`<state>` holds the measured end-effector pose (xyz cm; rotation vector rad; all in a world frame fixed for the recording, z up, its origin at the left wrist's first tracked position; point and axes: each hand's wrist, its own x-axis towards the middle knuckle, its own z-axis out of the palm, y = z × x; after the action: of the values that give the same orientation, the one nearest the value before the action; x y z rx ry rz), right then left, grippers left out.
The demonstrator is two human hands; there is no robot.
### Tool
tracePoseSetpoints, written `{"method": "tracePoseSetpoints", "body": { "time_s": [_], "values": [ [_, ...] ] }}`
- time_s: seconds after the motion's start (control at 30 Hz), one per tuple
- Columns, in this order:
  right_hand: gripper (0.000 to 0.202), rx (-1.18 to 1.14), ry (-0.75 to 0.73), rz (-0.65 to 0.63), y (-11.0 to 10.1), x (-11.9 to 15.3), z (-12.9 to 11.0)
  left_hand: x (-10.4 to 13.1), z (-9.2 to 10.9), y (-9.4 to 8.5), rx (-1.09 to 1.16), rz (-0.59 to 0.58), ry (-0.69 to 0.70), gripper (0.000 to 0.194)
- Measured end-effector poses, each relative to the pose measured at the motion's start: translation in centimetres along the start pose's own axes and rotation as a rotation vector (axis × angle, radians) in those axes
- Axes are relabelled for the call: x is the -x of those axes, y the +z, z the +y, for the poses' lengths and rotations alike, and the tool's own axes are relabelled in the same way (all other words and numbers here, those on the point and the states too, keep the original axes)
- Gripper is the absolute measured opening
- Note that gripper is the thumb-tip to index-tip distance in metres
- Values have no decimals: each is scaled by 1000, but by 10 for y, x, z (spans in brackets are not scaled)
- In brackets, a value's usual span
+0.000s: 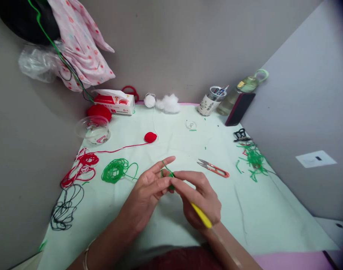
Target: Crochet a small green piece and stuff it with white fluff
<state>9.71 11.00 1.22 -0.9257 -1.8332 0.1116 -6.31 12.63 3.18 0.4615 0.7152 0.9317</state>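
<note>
Pinched between the thumb and fingers of my left hand [150, 187] is a small green crochet piece [172, 185], mostly hidden by the fingertips. Green yarn loops over the raised left index finger. My right hand [201, 195] grips a crochet hook [201, 215] with a yellow handle; its tip meets the green piece and is hidden there. A coil of green yarn [115, 170] lies left of my hands, with a strand running toward them. To the right of my hands lie orange-handled thread snips [213, 168].
A red ball [150, 137], red yarn [87, 165] and black cord [65, 210] lie on the left. Behind are a tissue box [116, 104], white stuffing [168, 104], a pen can [211, 101], a bottle [236, 95] and a phone [240, 109]. Green scraps [254, 159] lie right.
</note>
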Motion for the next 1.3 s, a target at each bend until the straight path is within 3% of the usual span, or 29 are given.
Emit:
{"method": "tracePoseSetpoints", "body": {
  "time_s": [0.27, 0.43, 0.6, 0.8, 1.07, 1.17, 1.3],
  "values": [
    [22, -498, 417, 57, -11, -16, 0, 1, 3, -7, -418, 68, 224, 51],
    [17, -819, 651, 63, -8, -15, 9, -1, 5, -14, -450, -31, 174, 46],
    [16, -852, 683, 33, 3, -10, 13, -4, -2, -15, -329, -87, 137, 51],
    [19, -801, 743, 28, 5, -8, 15, -5, -4, -14, -345, -21, 136, 59],
    [17, -802, 690, 44, 4, -8, 16, -9, -1, -10, -273, 33, 84, 83],
    [19, -827, 731, 89, 2, -12, 17, -11, 2, -13, -218, -32, 22, 80],
    [23, -968, 862, 131, 1, -19, 21, -10, 3, -14, -113, -138, -43, 58]
  ]
}}
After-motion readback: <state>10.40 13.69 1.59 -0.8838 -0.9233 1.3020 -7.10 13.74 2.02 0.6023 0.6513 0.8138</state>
